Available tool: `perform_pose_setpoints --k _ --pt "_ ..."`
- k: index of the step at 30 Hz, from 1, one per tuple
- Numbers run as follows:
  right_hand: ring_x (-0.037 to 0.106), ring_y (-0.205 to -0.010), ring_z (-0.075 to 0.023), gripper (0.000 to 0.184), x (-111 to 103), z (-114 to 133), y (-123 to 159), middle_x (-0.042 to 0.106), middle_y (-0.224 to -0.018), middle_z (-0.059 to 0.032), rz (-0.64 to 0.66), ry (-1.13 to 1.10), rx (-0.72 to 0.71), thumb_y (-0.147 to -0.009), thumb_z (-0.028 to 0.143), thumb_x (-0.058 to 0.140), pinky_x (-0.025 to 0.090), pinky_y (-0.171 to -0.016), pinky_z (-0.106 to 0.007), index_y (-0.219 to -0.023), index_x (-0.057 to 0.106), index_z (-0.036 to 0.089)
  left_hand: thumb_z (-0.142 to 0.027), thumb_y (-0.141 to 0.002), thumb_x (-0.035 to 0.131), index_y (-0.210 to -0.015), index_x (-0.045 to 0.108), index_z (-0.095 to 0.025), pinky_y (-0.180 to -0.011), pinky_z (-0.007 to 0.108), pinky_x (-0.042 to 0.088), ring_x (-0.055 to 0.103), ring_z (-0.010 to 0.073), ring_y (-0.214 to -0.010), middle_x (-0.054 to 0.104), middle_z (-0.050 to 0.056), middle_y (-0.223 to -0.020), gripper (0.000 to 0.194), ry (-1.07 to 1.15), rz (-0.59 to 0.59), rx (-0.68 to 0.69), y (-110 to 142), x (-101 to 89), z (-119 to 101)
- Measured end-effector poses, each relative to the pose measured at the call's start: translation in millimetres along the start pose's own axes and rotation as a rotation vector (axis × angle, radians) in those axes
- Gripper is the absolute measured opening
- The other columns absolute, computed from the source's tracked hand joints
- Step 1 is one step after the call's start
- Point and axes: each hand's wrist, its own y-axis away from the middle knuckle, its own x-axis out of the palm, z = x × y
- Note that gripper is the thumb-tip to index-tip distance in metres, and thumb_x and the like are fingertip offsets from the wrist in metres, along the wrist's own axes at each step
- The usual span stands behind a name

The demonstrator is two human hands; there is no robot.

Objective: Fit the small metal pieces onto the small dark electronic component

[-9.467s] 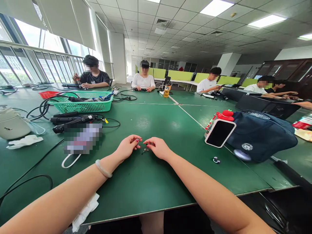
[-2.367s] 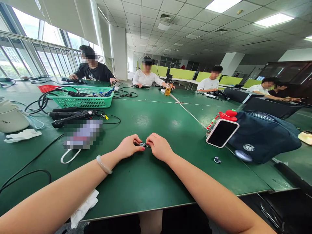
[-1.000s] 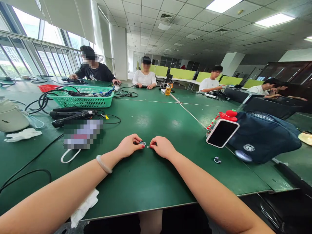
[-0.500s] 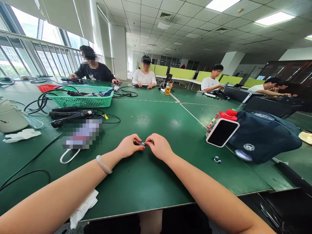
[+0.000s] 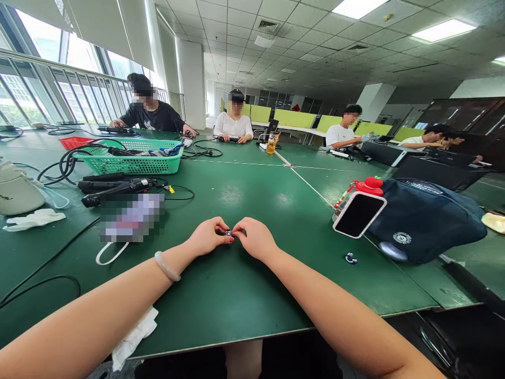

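Note:
Just above the table in front of me, a small dark piece with pale, shiny spots (image 5: 228, 233) sits between my fingertips; it is too small to tell its kind. My left hand (image 5: 207, 237) pinches it from the left with thumb and fingers. From the right, my right hand (image 5: 256, 238) has thumb and forefinger pressed together at its other end, hiding part of it. A small dark, curved piece with light marks (image 5: 351, 258) lies on the table off to the right, near a shiny bluish oval case (image 5: 393, 251).
On the green table (image 5: 236, 300), a phone (image 5: 360, 215) leans against a red-topped bottle (image 5: 369, 185) beside a navy bag (image 5: 430, 221). At left are a green basket (image 5: 153, 164), black devices (image 5: 118, 189), cables and tissues (image 5: 136, 337). Several people sit farther back.
My right hand has shifted slightly left, closer to the left fingertips, and covers more of the small dark piece. My left hand stays nearly in place.

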Motion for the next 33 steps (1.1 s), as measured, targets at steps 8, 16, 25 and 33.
perform_pose_setpoints --k 8,16,25,33 --pt "0.054 -0.077 -0.0114 0.013 1.6 -1.3 -0.6 0.06 -0.081 -0.0005 -0.018 -0.004 0.003 -0.083 0.021 0.052 0.039 -0.068 -0.023 -0.078 0.064 0.021 -0.039 -0.053 0.073 -0.073 0.051 -0.018 -0.063 0.028 0.044 0.06 0.0169 -0.07 0.062 0.0 -0.071 0.036 0.008 -0.003 0.003 -0.2 0.0 1.6" --pt "0.055 -0.078 -0.0117 0.017 -5.2 -2.5 1.2 0.061 -0.087 -0.0016 -0.047 -0.04 0.008 -0.085 0.026 0.05 0.04 -0.069 -0.023 -0.092 0.065 0.022 -0.036 -0.055 0.073 -0.074 0.051 -0.018 -0.065 0.028 0.045 0.061 0.0166 -0.071 0.064 0.001 -0.074 0.034 0.068 -0.029 0.027 -1.4 -0.7 3.7" --pt "0.053 -0.072 -0.0107 0.021 -2.5 -1.3 2.8 0.059 -0.083 -0.0009 -0.045 -0.02 0.025 -0.082 0.038 0.053 0.038 -0.061 -0.022 -0.086 0.063 0.021 -0.038 -0.059 0.071 -0.083 0.058 -0.015 -0.075 0.033 0.047 0.063 0.0183 -0.076 0.069 0.005 -0.078 0.036 0.235 -0.016 -0.013 2.1 -4.0 -5.0" --pt "0.054 -0.076 -0.0117 0.023 4.9 6.6 3.9 0.057 -0.083 -0.0012 -0.056 0.119 -0.034 -0.082 0.042 0.053 0.037 -0.065 -0.023 -0.081 0.059 0.02 -0.036 -0.066 0.068 -0.096 0.059 -0.013 -0.082 0.035 0.048 0.063 0.0157 -0.079 0.069 0.008 -0.088 0.039 0.536 0.122 -0.153 8.2 -3.5 -15.1"
